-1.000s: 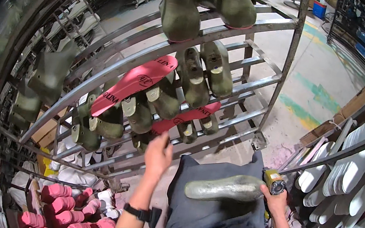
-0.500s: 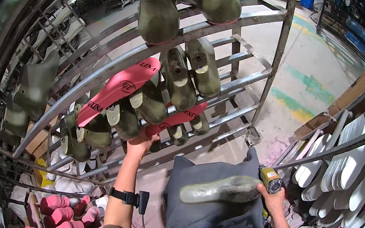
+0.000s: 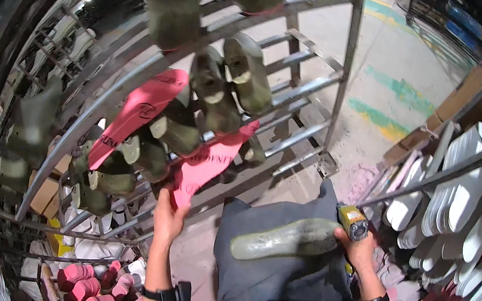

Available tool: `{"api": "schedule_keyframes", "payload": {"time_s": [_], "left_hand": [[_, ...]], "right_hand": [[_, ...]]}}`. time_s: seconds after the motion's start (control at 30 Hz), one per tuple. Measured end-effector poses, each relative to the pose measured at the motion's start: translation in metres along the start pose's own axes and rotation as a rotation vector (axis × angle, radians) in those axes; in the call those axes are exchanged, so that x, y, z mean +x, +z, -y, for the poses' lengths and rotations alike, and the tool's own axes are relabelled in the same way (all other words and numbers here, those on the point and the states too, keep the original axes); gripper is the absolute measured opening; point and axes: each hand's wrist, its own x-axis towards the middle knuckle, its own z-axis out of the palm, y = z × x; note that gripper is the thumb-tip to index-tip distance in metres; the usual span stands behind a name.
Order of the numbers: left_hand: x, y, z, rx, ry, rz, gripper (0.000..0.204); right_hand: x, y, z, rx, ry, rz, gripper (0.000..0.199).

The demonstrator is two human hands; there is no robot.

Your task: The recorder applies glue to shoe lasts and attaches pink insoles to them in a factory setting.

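My left hand [image 3: 168, 216] is raised to the metal rack [image 3: 303, 90] and grips the lower end of a pink shoe sole [image 3: 210, 161] lying among olive-green shoe lasts [image 3: 225, 93]. A second pink sole [image 3: 135, 112] rests on the rack bars further left. My right hand [image 3: 358, 247] holds a grey-green shoe last [image 3: 284, 239] sole-up over my dark apron [image 3: 278, 286]. A small yellow tool [image 3: 352, 220] sits at that hand, just above the fingers.
White soles [image 3: 471, 197] stand packed in a rack on the right. Pink lasts [image 3: 84, 290] fill a bin at the lower left. Cardboard boxes [image 3: 455, 104] line the concrete floor [image 3: 391, 67] with green and yellow markings beyond the rack.
My left hand has taken hold of the lower pink sole on the rack and drawn it down a little. The right hand keeps the grey-green last over the apron.
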Motion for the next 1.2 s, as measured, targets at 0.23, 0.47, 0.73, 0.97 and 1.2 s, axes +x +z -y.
{"api": "schedule_keyframes", "payload": {"time_s": [0.23, 0.47, 0.73, 0.97, 1.2], "left_hand": [[-0.099, 0.057, -0.076, 0.115, 0.300, 0.465, 0.069], [-0.117, 0.078, -0.103, 0.366, 0.419, 0.404, 0.070], [-0.141, 0.085, -0.105, 0.455, 0.419, 0.289, 0.074], [-0.130, 0.084, -0.103, 0.420, 0.418, 0.316, 0.072], [-0.116, 0.085, -0.098, 0.361, 0.366, 0.393, 0.073]], "right_hand": [[0.011, 0.009, -0.034, 0.206, -0.285, 0.020, 0.034], [0.001, -0.015, -0.056, 0.450, -0.169, 0.042, 0.038], [-0.015, -0.024, -0.040, 0.324, -0.165, 0.134, 0.033], [-0.016, -0.029, -0.027, 0.336, -0.049, 0.135, 0.043], [-0.015, -0.029, -0.035, 0.421, -0.035, 0.157, 0.044]]}}
